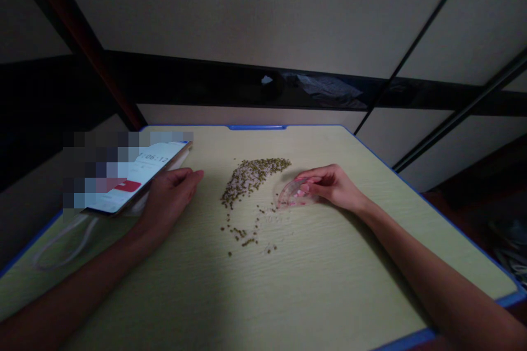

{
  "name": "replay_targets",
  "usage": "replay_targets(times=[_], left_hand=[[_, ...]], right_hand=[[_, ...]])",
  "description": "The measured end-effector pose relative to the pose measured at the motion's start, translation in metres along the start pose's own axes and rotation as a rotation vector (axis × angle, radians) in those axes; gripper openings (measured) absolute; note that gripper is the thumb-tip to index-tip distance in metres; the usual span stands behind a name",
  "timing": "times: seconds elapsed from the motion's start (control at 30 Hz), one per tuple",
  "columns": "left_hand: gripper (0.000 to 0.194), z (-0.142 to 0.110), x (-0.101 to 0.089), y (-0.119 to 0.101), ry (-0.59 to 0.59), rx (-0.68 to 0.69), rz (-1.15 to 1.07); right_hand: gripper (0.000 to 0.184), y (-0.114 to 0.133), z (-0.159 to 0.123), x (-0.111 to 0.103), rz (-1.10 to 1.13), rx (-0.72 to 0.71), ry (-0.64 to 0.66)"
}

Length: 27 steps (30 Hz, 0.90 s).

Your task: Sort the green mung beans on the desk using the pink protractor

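Observation:
My right hand (pixel 329 184) pinches a clear, pink-tinted protractor (pixel 288 193) between thumb and fingers, its curved edge turned toward the grains and low over the table. Left of it lies a crescent-shaped pile of green beans and pale rice-like grains (pixel 255 175), mixed together. Loose green beans (pixel 242 236) are scattered nearer to me, with some pale grains (pixel 274 219) below the protractor. My left hand (pixel 173 192) rests on the table beside the phone, fingers curled in and nothing seen in them.
A phone (pixel 135 175) stands tilted at the left, showing a timer, part of the picture pixelated. A white cord loop (pixel 66 252) lies by it. The pale wood-grain table (pixel 313 296) has a blue edge and a blue handle piece (pixel 257 127) at the back, near cabinet panels (pixel 247 11).

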<state>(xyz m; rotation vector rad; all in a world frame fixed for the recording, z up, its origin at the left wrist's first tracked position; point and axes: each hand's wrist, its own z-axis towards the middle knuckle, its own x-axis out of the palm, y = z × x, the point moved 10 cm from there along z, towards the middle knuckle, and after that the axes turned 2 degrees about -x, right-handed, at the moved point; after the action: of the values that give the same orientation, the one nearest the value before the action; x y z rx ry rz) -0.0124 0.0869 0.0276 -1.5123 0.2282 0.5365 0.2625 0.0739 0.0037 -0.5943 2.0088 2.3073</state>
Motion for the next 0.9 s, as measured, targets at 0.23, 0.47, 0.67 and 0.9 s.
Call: replay_targets(times=[0.23,0.47,0.67,0.9], left_hand=[[0.037,0.002,0.0,0.001,-0.003,0.027,-0.001],[0.036,-0.001,0.0,-0.001,0.008,0.004,0.017],[0.037,-0.001,0.001,-0.001,0.007,0.004,0.017],[0.036,-0.001,0.0,0.001,0.006,-0.003,0.04]], right_hand=[[0.026,0.005,0.001,0.005,0.03,-0.022,-0.016],[0.025,0.008,0.003,0.013,0.028,-0.026,0.016],[0.025,0.001,0.002,0.009,0.072,0.012,0.036],[0.024,-0.001,0.0,0.011,0.091,0.029,0.082]])
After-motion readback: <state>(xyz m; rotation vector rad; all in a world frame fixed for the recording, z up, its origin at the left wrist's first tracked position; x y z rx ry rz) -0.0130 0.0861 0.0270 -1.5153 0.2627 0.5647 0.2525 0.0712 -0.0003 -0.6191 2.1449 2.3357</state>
